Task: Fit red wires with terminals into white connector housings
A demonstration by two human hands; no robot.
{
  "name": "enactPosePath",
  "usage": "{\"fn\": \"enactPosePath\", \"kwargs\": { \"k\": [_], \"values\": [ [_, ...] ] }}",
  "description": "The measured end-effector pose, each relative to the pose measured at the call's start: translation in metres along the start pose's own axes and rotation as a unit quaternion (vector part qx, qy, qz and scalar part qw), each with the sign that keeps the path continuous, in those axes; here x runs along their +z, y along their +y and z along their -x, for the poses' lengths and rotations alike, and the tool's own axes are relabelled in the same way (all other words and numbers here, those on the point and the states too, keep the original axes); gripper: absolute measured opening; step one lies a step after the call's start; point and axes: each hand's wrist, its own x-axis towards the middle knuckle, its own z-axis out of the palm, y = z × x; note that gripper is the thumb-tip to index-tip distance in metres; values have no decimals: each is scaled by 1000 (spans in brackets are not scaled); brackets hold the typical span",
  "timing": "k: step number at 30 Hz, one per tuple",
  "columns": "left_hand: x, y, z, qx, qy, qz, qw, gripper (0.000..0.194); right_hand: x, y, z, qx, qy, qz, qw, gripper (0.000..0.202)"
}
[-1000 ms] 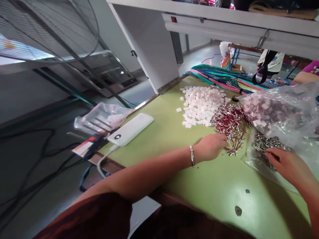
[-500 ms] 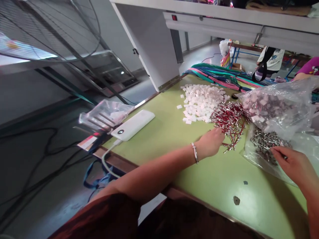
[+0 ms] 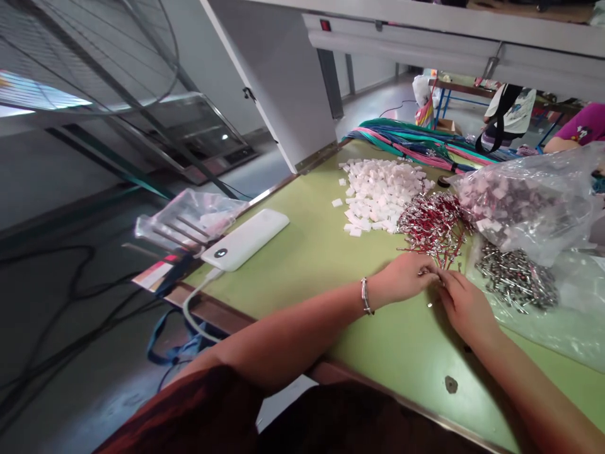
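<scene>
My left hand point(image 3: 407, 276) and my right hand point(image 3: 466, 304) meet over the green table, fingertips pinched close together. Small shiny metal bits show between the fingers, too small to make out. Just beyond the left hand lies a heap of short red wires with metal ends point(image 3: 432, 221). To its left spreads a pile of small white plastic pieces point(image 3: 378, 192). Right of my right hand, a heap of dark metal pins or terminals point(image 3: 517, 277) rests on a clear plastic sheet.
A clear bag of white pieces point(image 3: 524, 195) sits behind the metal heap. Bundled coloured cables point(image 3: 406, 142) run along the back. At the left table edge are a white power bank point(image 3: 246, 239), its cable and several metal prongs. A person's purple sleeve point(image 3: 581, 129) shows far right.
My right hand has left the dark metal heap and moved left to meet my left hand. The left hand has shifted slightly toward me from the red wires.
</scene>
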Motion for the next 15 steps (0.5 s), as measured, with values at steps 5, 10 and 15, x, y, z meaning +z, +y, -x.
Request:
{"fn": "enactPosePath", "kwargs": {
  "k": [5,10,15],
  "values": [
    [5,-7,-1,-31,-4,371,928,51,8,12,1,145,17,-144,979,31],
    [10,-9,-2,-58,2,462,885,24,2,6,0,213,13,-207,955,34],
    [12,-9,0,-94,19,442,892,19,5,-1,0,234,9,-244,941,32]
  ]
}}
